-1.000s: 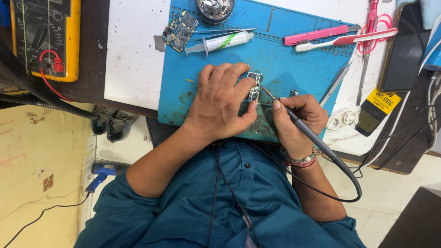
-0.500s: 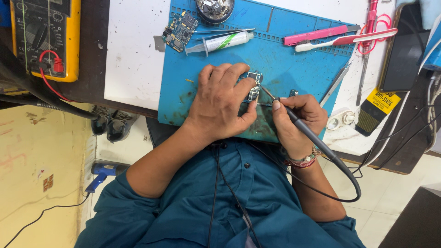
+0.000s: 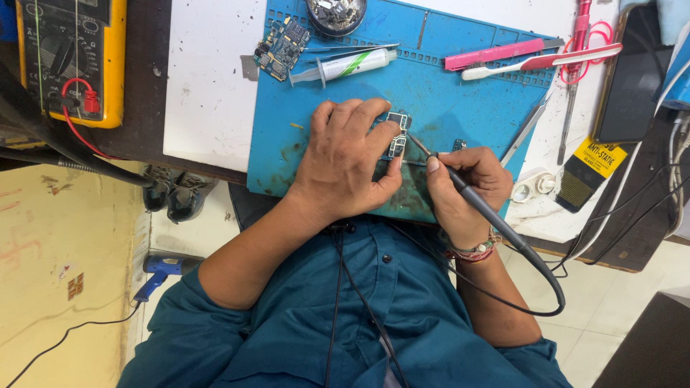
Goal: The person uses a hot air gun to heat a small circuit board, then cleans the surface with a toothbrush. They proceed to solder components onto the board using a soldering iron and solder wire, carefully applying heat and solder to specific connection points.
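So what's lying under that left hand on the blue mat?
A small circuit board lies on the blue mat, pinned under the left hand. Only its far edge shows past the fingers; the rest is covered. The right hand holds a soldering iron at its edge.

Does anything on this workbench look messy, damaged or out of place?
Yes. The blue mat has dark scorched-looking stains along its near edge, beside the left hand. A pair of shoes sits on the floor under the bench. A toothbrush lies among the tools, which looks odd.
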